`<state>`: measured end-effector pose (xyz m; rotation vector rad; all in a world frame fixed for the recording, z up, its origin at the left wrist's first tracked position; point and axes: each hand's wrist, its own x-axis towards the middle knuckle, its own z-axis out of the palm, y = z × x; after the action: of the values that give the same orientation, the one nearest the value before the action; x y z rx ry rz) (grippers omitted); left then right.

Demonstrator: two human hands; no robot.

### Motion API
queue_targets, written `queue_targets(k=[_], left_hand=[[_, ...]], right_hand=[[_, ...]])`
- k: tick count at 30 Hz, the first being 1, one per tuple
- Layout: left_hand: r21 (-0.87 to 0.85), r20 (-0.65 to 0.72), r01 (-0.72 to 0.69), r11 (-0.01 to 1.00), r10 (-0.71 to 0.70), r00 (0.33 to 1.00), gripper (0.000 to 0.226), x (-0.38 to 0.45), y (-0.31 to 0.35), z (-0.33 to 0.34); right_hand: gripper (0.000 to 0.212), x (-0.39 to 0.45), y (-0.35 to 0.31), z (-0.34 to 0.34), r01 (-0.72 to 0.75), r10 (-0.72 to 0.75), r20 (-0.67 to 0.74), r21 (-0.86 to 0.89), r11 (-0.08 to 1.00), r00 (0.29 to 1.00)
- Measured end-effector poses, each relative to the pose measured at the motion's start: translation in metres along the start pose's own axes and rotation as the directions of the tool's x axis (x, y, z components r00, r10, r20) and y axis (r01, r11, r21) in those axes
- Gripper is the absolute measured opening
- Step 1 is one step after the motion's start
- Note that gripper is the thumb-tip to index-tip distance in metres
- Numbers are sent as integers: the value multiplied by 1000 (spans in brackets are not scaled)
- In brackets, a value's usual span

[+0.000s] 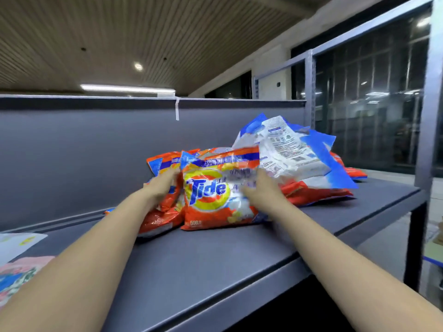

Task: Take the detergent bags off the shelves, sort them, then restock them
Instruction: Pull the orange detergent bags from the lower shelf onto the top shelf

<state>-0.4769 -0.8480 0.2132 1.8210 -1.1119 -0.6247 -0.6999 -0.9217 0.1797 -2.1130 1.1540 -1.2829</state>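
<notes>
An orange Tide detergent bag (211,192) leans upright near the middle of the grey shelf (215,264). My left hand (160,186) grips its left edge and my right hand (261,191) lies against its right face, fingers blurred. More orange bags (158,216) are stacked behind and to its left. A blue-and-white detergent bag (287,149) lies tilted on top of further orange bags (311,192) at the right.
The shelf's grey back panel (96,152) rises behind the bags. A metal upright (424,140) stands at the right end. Pale and pink packages (16,267) lie at the shelf's left edge. The front of the shelf board is bare.
</notes>
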Motion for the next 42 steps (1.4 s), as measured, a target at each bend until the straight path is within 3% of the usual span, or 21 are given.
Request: queue_targets(k=[2, 4, 6, 8, 9, 11, 13, 15, 19, 21, 24, 29, 42], left_hand=[[-152, 23, 14, 988, -11, 1000, 76, -7, -1, 0], [-190, -18, -66, 980, 64, 998, 79, -6, -3, -2], [-127, -28, -134, 983, 132, 991, 93, 15, -21, -3], [140, -50, -134, 981, 142, 989, 102, -11, -12, 4], [296, -116, -135, 946, 176, 978, 102, -19, -8, 5], [404, -217, -99, 909, 201, 955, 85, -28, -5, 9], [468, -222, -96, 878, 223, 949, 68, -33, -6, 11], [503, -181, -126, 855, 247, 952, 56, -43, -7, 12], [590, -117, -186, 785, 311, 943, 59, -72, -10, 17], [625, -119, -154, 765, 288, 950, 46, -90, -11, 20], [621, -212, -74, 780, 258, 943, 32, -119, -14, 25], [633, -382, -16, 774, 330, 863, 29, -173, -22, 16], [600, -478, 39, 799, 319, 818, 27, -341, -119, -64]], right_hand=[[67, 2, 1, 10, -28, 27, -10, -282, 959, 1000], [61, -6, -4, 7, -10, -77, -171, -459, 888, 982], [47, -16, -9, -1, 37, -202, -341, -435, 900, 918], [35, -17, -4, -4, 142, -262, -402, -304, 942, 877], [32, -18, -1, -5, 190, -280, -326, -281, 941, 903], [36, -17, 7, -2, 255, -271, -18, -286, 924, 962], [50, -21, 10, 1, 255, -186, 277, -236, 938, 943], [59, -24, 10, 2, 222, -144, 379, -171, 960, 914], [61, -36, 8, -5, 253, -167, 364, -201, 946, 916], [60, -46, 6, -9, 246, -173, 324, -200, 948, 930], [51, -65, -2, -15, 225, -179, 272, -147, 963, 945], [33, -110, -21, -27, 251, -241, 222, -14, 968, 945], [21, -256, -83, -6, 314, -338, 107, 194, 929, 935]])
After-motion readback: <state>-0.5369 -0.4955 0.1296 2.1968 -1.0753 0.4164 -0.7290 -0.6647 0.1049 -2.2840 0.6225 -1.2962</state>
